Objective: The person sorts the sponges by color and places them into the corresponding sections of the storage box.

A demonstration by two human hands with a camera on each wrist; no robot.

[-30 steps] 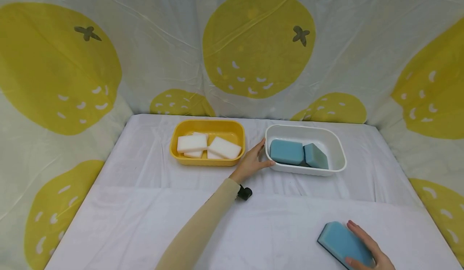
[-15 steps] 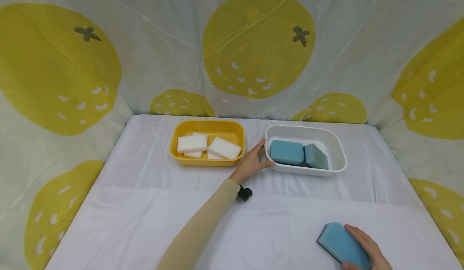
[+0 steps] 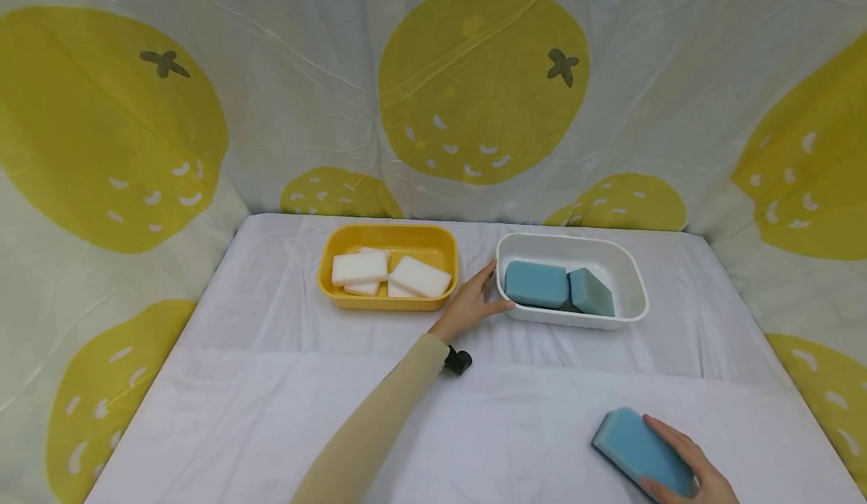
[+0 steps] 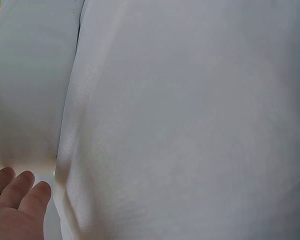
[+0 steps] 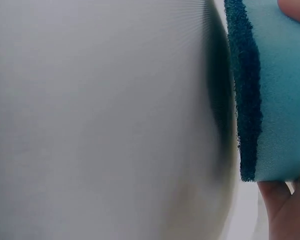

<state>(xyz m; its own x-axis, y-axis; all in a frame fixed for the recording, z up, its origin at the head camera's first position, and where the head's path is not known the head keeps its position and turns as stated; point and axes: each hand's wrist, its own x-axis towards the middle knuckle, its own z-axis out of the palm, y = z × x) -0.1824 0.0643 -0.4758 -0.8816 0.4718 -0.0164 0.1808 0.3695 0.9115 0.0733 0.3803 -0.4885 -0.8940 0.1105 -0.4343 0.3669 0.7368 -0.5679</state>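
At the lower right of the head view, my right hand [image 3: 694, 465] grips a blue scouring sponge [image 3: 640, 447] across its sides, thumb at the near side and fingers at the far side. Its dark scrubbing layer [image 5: 246, 100] faces the cloth, and a shadow shows beneath in the right wrist view. My left hand [image 3: 470, 305] touches the left end of a white plastic tub [image 3: 626, 286], thumb by the front corner and fingers spread along the side. Inside the tub lie two similar blue sponges, one flat [image 3: 536, 284] and one tilted [image 3: 591, 293].
Left of my left hand stands a yellow tub [image 3: 379, 303] holding several white sponge blocks [image 3: 359, 269]. A white cloth [image 3: 528, 406] covers the table. Behind and at both sides hang curtains [image 3: 291, 98] printed with yellow fruit.
My right fingers and thumb have closed in on the sponge, and it has moved slightly up and left in the head view. The left hand and both tubs stay still.
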